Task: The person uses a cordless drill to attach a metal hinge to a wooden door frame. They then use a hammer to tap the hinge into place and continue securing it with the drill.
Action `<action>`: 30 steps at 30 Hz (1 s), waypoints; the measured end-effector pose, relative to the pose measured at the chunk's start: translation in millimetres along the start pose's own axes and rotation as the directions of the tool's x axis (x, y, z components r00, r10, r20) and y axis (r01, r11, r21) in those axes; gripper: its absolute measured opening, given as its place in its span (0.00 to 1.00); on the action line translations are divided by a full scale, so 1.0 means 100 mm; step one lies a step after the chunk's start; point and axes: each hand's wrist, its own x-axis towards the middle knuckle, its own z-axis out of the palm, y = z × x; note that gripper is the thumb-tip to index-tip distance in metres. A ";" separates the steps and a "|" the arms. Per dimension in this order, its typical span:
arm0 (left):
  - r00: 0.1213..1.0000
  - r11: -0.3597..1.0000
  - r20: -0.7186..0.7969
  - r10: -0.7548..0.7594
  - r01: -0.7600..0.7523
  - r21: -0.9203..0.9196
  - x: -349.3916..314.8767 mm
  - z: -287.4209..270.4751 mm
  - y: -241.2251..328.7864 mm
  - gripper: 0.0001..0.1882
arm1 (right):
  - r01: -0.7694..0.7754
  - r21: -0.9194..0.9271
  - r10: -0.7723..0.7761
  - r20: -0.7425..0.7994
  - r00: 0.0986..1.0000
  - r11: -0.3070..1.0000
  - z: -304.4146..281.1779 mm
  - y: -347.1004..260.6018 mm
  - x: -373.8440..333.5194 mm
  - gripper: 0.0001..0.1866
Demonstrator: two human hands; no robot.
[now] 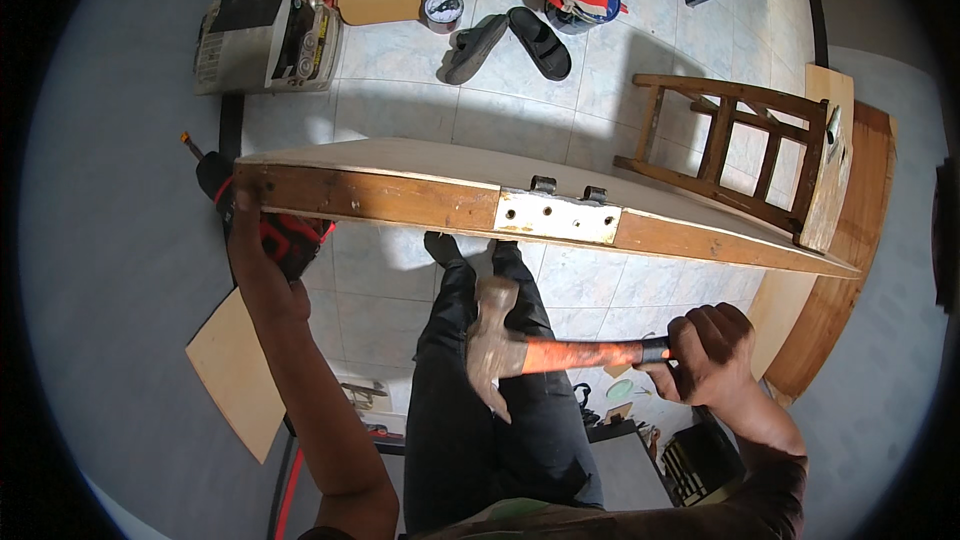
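Note:
A claw hammer (575, 353) with a worn steel head and an orange handle is in my right hand (712, 352), which is closed round the black end of its grip. Its head hangs in front of my legs, apart from the wooden panel (390, 198). The panel stands on edge across the view, with a brown wood edge facing up. Set in that edge is a white-painted hinge plate (557, 213) with several holes and two dark knuckles on its far side. My left hand (246, 215) grips the panel's left end; its fingers are partly hidden.
A black and red power drill (292, 243) lies beside my left forearm. Beyond the panel are black sandals (540, 43), a tipped wooden stool (735, 150), paint tins (443, 10), and a wrapped stack (268, 40). Boards (845, 240) lean at the right.

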 end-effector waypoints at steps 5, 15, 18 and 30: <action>1.000 1.000 -0.004 0.004 -0.004 -0.003 -0.01 -0.01 -0.02 0.44 | 0.102 -0.011 -0.102 -0.029 0.994 0.995 -0.02 0.08 0.02 0.27; 1.000 1.000 -0.014 0.004 -0.004 -0.004 0.00 0.00 -0.03 0.45 | -0.208 0.324 0.221 -0.003 0.975 0.923 -0.02 0.18 -0.08 0.25; 0.999 1.000 -0.036 0.012 -0.012 0.013 -0.03 0.02 -0.02 0.44 | -0.280 0.513 0.315 0.020 0.949 0.811 0.01 0.17 -0.12 0.22; 0.993 0.999 -0.112 0.034 -0.035 -0.004 -0.07 0.10 0.00 0.40 | -0.257 0.936 0.412 0.141 0.900 0.242 1.44 -0.13 -1.60 0.16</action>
